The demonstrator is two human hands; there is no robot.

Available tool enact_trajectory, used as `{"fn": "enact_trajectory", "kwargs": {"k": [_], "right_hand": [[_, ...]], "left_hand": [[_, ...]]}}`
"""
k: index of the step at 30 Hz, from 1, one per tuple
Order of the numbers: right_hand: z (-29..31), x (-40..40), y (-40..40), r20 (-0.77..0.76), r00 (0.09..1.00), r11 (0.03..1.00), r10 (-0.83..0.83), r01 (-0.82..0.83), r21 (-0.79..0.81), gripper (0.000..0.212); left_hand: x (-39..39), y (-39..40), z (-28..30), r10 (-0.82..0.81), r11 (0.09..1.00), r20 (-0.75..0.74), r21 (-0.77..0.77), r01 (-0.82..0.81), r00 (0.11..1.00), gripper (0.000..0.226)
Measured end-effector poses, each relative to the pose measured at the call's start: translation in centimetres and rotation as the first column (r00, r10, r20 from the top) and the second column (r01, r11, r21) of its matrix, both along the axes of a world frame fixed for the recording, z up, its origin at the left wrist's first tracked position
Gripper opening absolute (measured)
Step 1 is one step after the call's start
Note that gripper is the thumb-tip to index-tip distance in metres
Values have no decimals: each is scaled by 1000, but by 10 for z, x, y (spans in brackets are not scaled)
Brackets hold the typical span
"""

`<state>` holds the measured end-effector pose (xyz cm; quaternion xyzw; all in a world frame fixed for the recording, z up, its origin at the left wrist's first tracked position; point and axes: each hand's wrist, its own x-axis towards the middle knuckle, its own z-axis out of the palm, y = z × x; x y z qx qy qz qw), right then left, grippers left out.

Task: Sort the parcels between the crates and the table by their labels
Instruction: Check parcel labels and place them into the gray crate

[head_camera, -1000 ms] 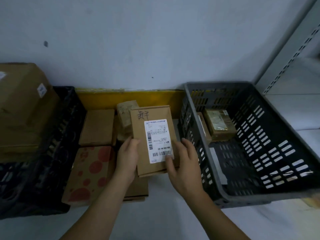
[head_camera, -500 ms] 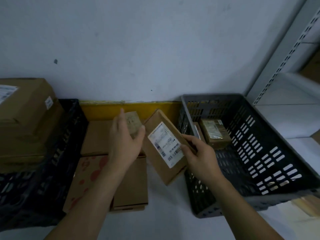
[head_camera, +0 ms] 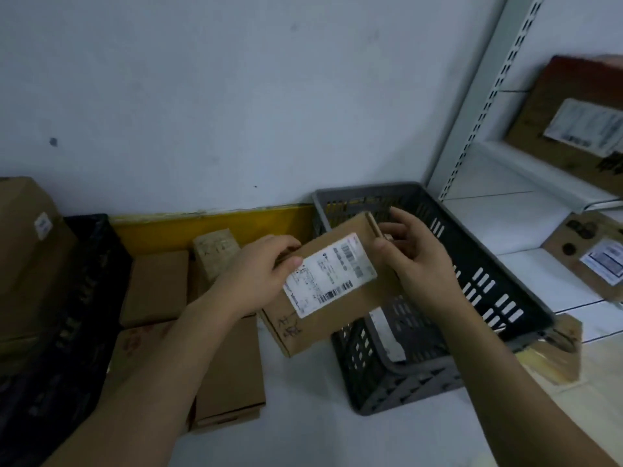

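Held up at centre frame with its white label (head_camera: 328, 276) facing the camera, tilted so one corner points lower left: a flat brown cardboard parcel (head_camera: 333, 311), over the near-left corner of the grey crate (head_camera: 499, 291). Probably light and stiff, judging by the thin slab shape and the easy two-handed hold; likely slick where the label is, with better purchase on bare card at the edges. Gripped at its left end by the left hand (head_camera: 259, 274), thumb on the face beside the label, fingers curled behind. Pinched at the upper right corner by the right hand (head_camera: 414, 261), thumb in front, fingers loosely spread behind the edge. Best taken by opposite short edges as now, keeping the label unobscured for reading.

Lower left of the parcel, on the white table (head_camera: 303, 416): more cardboard boxes (head_camera: 229, 375), one small upright box (head_camera: 219, 251) against a yellow board. Far left, a black crate (head_camera: 84, 298) beside a large carton (head_camera: 27, 257). Upper right, labelled parcels on white shelving (head_camera: 526, 183).
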<state>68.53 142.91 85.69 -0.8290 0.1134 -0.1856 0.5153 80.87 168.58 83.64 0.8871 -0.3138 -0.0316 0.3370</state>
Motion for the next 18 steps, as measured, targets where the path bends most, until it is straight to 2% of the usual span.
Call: {"fn": "enact_trajectory", "kwargs": {"k": [4, 7, 9, 11, 14, 18], "right_hand": [[-28, -21, -2, -21, 995, 994, -95, 96, 52, 76], [-38, -24, 7, -46, 999, 993, -28, 33, 118, 72], [-41, -24, 12, -22, 1000, 997, -4, 5, 75, 58], [-39, -22, 7, -11, 999, 999, -34, 34, 17, 56], [-32, -18, -16, -39, 997, 997, -64, 62, -55, 65], [-19, -15, -59, -56, 998, 991, 7, -15, -137, 81]], "left_hand": [[-8, -11, -11, 143, 936, -231, -286, -207, 963, 30], [-20, -30, -13, 169, 872, -302, -397, -285, 938, 26], [-28, -43, -12, 181, 831, -360, -442, -338, 915, 30], [-34, -56, -11, 166, 805, -430, -461, -374, 888, 42], [-38, -76, -12, 160, 809, -444, -454, -375, 882, 50], [-37, -113, -11, 165, 821, -401, -451, -351, 901, 49]]}}
